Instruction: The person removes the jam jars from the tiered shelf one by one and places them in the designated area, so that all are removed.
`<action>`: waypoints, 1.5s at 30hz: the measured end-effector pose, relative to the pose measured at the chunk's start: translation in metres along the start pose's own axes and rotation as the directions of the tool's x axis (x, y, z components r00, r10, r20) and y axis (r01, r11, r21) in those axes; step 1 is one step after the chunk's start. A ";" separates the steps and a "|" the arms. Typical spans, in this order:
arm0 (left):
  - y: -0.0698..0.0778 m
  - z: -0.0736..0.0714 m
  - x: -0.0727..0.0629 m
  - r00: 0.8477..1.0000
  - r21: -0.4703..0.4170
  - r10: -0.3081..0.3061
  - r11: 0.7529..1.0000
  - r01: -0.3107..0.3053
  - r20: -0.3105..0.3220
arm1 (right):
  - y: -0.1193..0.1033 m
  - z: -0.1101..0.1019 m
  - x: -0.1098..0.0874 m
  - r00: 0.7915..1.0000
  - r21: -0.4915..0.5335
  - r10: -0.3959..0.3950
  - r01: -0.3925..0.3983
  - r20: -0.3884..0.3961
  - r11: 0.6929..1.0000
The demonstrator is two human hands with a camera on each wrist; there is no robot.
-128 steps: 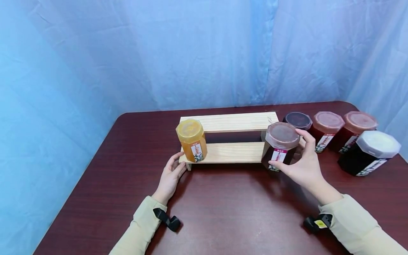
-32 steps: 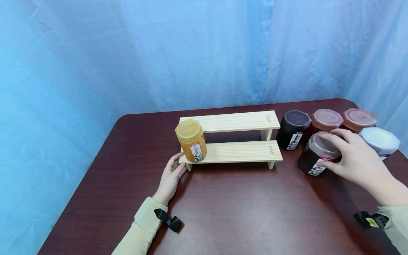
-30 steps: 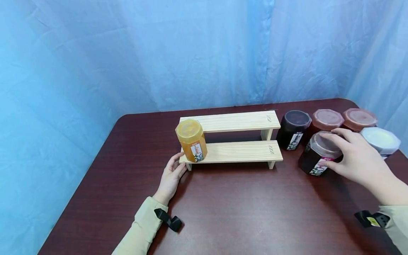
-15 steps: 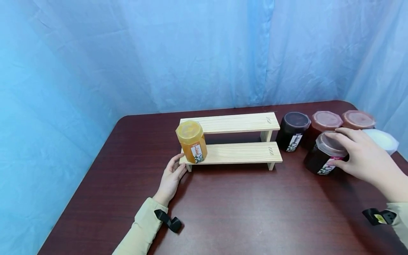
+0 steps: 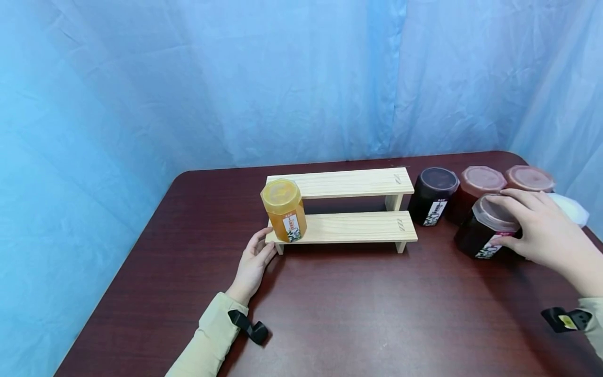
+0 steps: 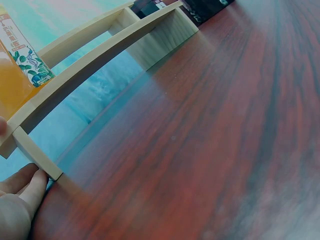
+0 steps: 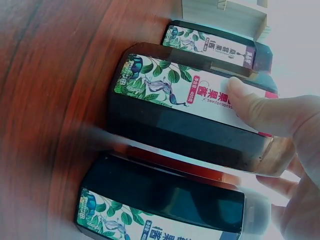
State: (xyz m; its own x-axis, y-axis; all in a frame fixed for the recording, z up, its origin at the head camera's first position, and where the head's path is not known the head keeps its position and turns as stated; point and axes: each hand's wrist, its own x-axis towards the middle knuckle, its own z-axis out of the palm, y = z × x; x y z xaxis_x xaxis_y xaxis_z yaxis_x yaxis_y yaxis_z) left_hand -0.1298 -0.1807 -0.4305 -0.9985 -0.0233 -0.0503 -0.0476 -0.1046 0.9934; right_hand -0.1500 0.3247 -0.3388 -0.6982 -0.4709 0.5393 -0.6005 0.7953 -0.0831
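Note:
My right hand (image 5: 544,230) grips a dark jam jar (image 5: 475,235) with a pink-topped label near its lid, thumb on the label side and fingers over the far side. In the right wrist view this jar (image 7: 185,120) stands upright between two other dark jars, its base at the table. My left hand (image 5: 250,269) holds the left end of a two-tier wooden rack (image 5: 350,229); in the left wrist view its fingertips (image 6: 37,182) touch the rack's leg. An amber jam jar (image 5: 285,214) stands on the left end of the lower board.
Right of the rack stands a black-lidded dark jar (image 5: 431,199). Two reddish jars, one with a pink lid (image 5: 482,178) and one with a salmon lid (image 5: 529,178), stand behind the held jar. A white-lidded jar (image 5: 572,209) is mostly hidden by my right hand. Blue curtains hang behind the table.
My right hand has carried the pink-labelled jar from the rack's right end across to the jars at right, shifting slightly further right in the last second. My left hand has stayed put.

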 end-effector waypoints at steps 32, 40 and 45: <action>0.000 -0.001 0.000 1.000 -0.005 -0.018 1.000 0.018 -0.013 | -0.005 0.004 -0.007 0.999 -0.021 0.045 -0.045 -0.019 0.999; 0.001 0.000 0.000 1.000 -0.002 -0.025 1.000 0.025 -0.015 | -0.017 0.002 -0.002 0.996 0.014 0.004 -0.003 -0.091 1.000; 0.001 0.000 0.001 1.000 0.006 -0.017 1.000 0.017 -0.014 | -0.027 0.001 0.003 0.992 0.032 -0.026 0.030 -0.124 0.999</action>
State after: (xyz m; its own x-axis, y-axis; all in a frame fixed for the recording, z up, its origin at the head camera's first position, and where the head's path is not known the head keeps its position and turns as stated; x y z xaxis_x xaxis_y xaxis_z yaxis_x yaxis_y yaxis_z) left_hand -0.1306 -0.1804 -0.4299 -0.9970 -0.0358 -0.0686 -0.0647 -0.0993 0.9929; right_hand -0.1359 0.3015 -0.3356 -0.6285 -0.4401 0.6413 -0.6334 0.7682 -0.0935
